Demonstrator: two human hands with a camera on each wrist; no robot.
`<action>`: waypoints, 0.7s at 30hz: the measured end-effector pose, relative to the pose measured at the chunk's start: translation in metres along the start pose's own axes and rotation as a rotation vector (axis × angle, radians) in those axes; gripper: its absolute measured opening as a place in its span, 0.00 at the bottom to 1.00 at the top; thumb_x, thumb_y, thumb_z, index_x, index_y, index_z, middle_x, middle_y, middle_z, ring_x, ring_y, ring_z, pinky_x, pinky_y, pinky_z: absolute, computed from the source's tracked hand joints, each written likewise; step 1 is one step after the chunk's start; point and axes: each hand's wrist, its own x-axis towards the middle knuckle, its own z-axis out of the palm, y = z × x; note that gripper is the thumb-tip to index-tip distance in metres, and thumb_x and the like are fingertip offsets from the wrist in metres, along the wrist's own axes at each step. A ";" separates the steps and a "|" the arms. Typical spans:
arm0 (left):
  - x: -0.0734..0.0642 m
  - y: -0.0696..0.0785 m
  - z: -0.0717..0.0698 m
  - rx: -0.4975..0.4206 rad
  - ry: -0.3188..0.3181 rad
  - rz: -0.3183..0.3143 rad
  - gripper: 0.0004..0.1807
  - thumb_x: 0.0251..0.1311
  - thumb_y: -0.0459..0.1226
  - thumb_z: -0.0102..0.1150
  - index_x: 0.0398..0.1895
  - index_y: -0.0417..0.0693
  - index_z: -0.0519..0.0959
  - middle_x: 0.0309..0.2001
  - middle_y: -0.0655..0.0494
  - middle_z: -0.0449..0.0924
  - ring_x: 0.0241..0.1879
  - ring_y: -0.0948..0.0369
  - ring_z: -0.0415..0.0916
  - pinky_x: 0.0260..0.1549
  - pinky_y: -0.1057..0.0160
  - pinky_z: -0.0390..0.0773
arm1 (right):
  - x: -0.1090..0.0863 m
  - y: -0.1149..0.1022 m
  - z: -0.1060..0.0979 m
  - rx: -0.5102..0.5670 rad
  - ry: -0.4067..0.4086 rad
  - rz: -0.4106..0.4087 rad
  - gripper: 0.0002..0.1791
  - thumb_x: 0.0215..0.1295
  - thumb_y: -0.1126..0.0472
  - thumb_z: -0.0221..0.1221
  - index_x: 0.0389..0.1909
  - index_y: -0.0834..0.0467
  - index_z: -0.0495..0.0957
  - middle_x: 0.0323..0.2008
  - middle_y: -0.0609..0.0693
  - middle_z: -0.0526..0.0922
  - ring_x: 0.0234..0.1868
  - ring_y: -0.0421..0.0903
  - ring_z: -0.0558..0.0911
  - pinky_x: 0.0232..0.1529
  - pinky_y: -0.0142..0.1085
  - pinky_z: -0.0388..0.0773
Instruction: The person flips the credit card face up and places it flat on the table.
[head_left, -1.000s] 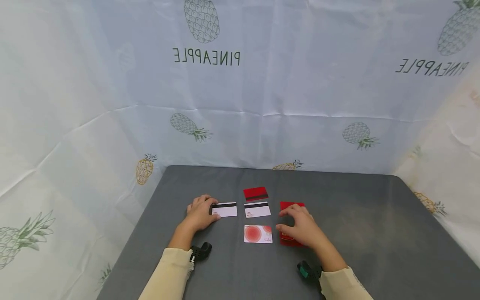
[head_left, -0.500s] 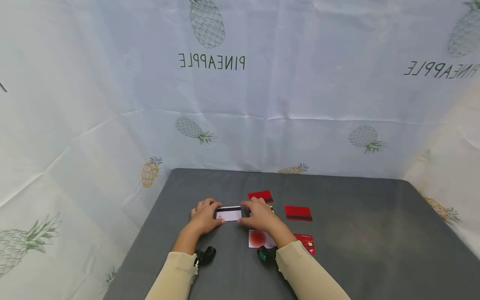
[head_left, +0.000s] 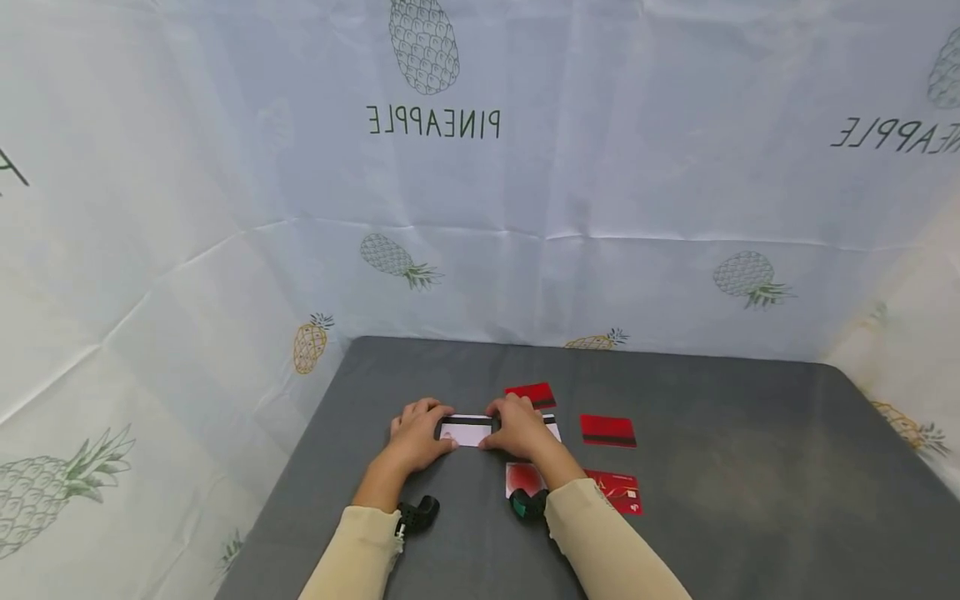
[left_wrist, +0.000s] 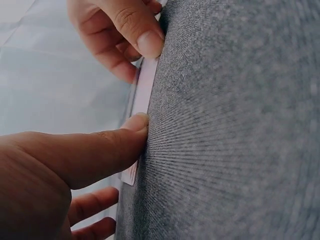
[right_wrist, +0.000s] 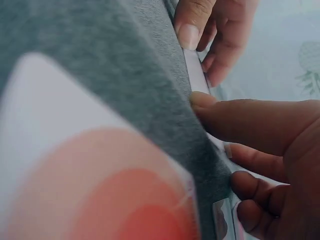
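Observation:
A white card with a black magnetic stripe [head_left: 467,432] lies on the grey table, stripe on the far side. At its left end my left hand [head_left: 418,435] pinches it, thumb on the near edge and a finger at the far edge. My right hand [head_left: 522,430] pinches the right end the same way. Both thumbs on the card's near edge show in the left wrist view, where the card [left_wrist: 145,85] appears nearly edge-on. Partly hidden by my right hand is another white striped card [head_left: 553,427]. A white card with red circles [head_left: 522,477] lies below my right wrist.
Behind my right hand lies a red striped card [head_left: 534,393]. To the right are another red striped card [head_left: 608,430] and a red card with a chip [head_left: 621,493], partly under the sleeve. A pineapple-print cloth [head_left: 525,183] hangs behind the table.
My right hand has left the red cards at the right and moved left to grip the white striped card's right end. My left hand stays at its left end. The view has shifted slightly.

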 end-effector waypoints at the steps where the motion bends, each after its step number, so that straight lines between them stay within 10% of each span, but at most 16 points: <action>1: 0.000 0.000 0.000 -0.004 0.003 -0.003 0.26 0.55 0.45 0.70 0.58 0.55 0.77 0.63 0.48 0.69 0.65 0.44 0.61 0.58 0.37 0.59 | 0.000 0.000 0.002 0.008 0.013 -0.002 0.26 0.45 0.51 0.76 0.46 0.54 0.82 0.38 0.49 0.75 0.44 0.48 0.71 0.45 0.50 0.69; 9: 0.000 0.000 0.005 -0.035 0.035 -0.009 0.25 0.53 0.44 0.73 0.54 0.57 0.75 0.62 0.48 0.71 0.64 0.44 0.62 0.56 0.37 0.60 | -0.006 -0.002 0.011 0.095 0.049 -0.016 0.27 0.48 0.58 0.74 0.50 0.56 0.77 0.25 0.43 0.74 0.26 0.41 0.71 0.34 0.38 0.66; 21: 0.001 -0.003 0.000 -0.002 0.006 0.033 0.28 0.52 0.45 0.73 0.56 0.54 0.75 0.62 0.48 0.72 0.64 0.44 0.64 0.56 0.37 0.62 | -0.010 0.003 0.010 0.142 0.027 -0.086 0.32 0.50 0.59 0.73 0.59 0.56 0.77 0.27 0.43 0.74 0.28 0.40 0.71 0.30 0.35 0.69</action>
